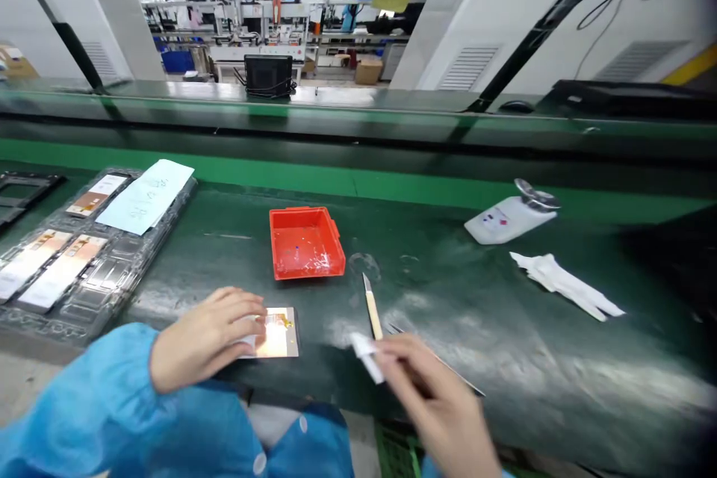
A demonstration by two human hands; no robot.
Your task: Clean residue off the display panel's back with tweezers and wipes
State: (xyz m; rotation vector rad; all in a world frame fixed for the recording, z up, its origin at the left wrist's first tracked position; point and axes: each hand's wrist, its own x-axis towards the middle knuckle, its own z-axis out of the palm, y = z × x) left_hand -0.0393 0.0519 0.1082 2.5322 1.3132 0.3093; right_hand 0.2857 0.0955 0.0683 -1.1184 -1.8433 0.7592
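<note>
My left hand lies over the left end of a small flat display panel with a shiny, copper-coloured back, its fingers stretched out across it. The panel rests on the green bench top near the front edge. Between the thumb and fingers of my right hand is a folded white wipe. Just beyond that hand lies a craft knife with a pale handle, blade pointing away. A thin metal tool, perhaps tweezers, is partly hidden behind the right hand.
A red bin stands beyond the panel. At left, a clear plastic tray holds several panels and a pale blue paper. To the right are a white bottle with a metal top and a crumpled wipe. A shelf crosses behind.
</note>
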